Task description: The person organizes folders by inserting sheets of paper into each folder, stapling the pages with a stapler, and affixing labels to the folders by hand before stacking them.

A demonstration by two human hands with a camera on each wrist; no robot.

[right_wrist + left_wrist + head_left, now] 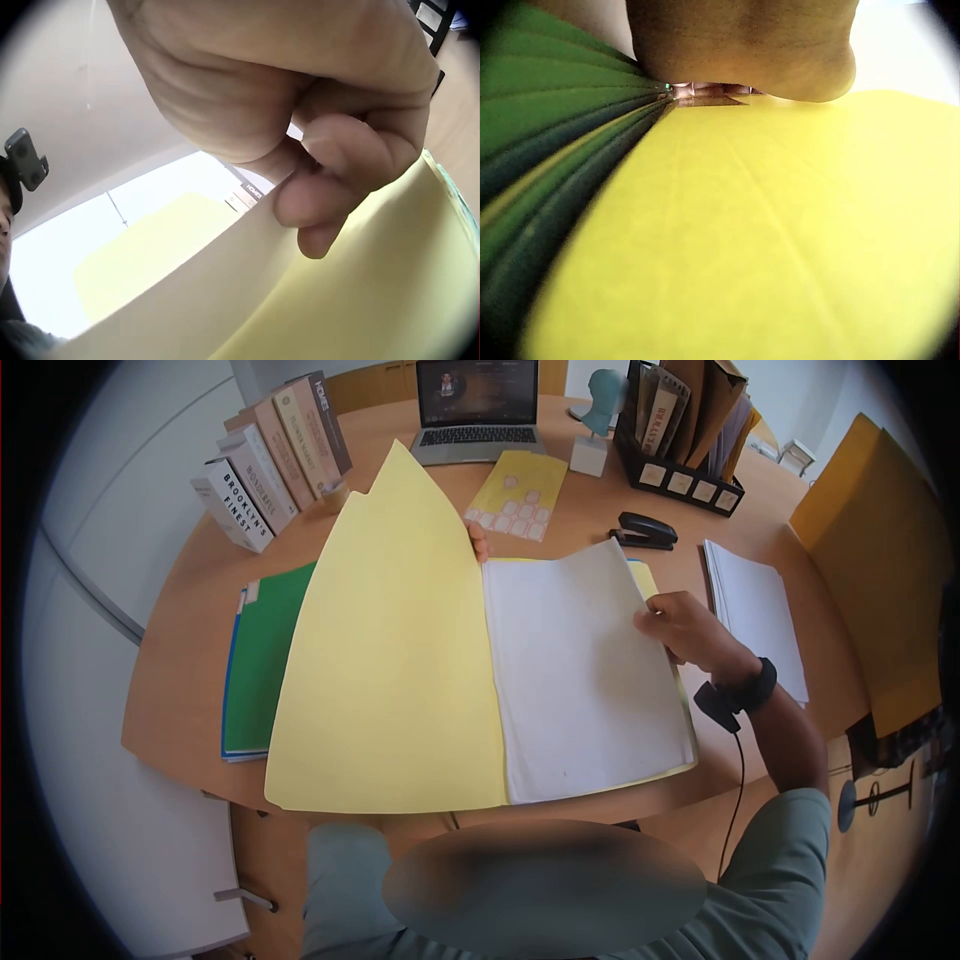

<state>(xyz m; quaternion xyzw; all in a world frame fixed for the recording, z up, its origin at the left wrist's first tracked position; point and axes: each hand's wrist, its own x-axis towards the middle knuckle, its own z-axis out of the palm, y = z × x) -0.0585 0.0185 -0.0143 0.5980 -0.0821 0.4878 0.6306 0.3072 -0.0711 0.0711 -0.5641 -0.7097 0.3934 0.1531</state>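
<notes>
A yellow folder (390, 660) stands spread over the desk's front, its left cover raised. White sheets (590, 670) lie against its right side. My right hand (695, 628) pinches the sheets' right edge between thumb and curled fingers; the right wrist view shows the fingertips (319, 199) on that edge, with the yellow cover behind. The raised cover hides most of my left hand (479, 542); only its fingers show, bent over the cover's edge near the fold. In the left wrist view, the left hand (742, 45) lies close against the yellow cover.
Green folders (270, 660) lie at the left, partly under the yellow cover. More white paper (755, 610) and a black stapler (645, 532) are to the right. Behind stand books (275, 455), a laptop (478, 410), a yellow card (515, 495), a bust (600, 405) and a black file box (685, 480).
</notes>
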